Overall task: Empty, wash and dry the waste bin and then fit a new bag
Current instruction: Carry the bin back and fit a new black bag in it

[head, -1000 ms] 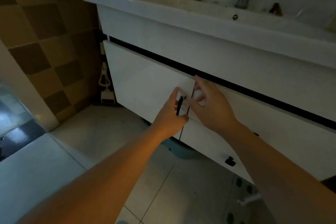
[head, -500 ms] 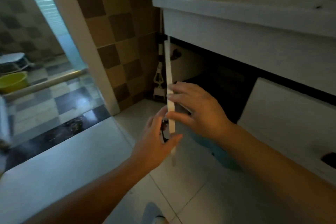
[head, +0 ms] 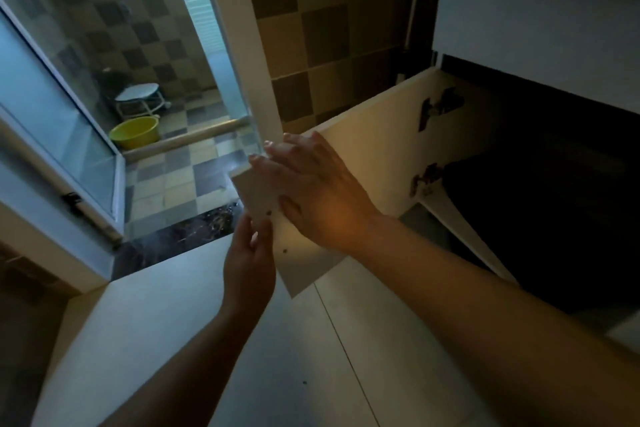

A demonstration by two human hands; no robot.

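We do not see the waste bin anywhere here; the open vanity cabinet point(head: 540, 204) under the washbasin is dark inside, and we cannot tell whether the bin or a roll of bags sits in there. We judge that we are only at the start: getting into the cupboard before anything can be emptied or washed.

As for handling, we expect a household bin to be light and stiff, easy to lift by its rim with one hand, and slippery once wet, so a firm hold on the rim with a second hand under the base would suit it. That is a guess, since the bin itself is out of sight.

What we have in hand is the cabinet door point(head: 374, 149), swung wide open on its two hinges point(head: 437, 109) so that its pale inner face looks up at us. Our right hand point(head: 311, 191) lies flat on that inner face near the free edge, fingers nearly straight and spread, pressing and not gripping. Our left hand point(head: 250, 263) is at the door's lower free corner from the outside, fingers loosely curled beside the edge; whether it grips the handle there we cannot tell, as the door hides its far side.

Beyond the door, on the tiled floor of the shower area, stand a yellow basin point(head: 135, 132) and a white stool point(head: 140, 99).
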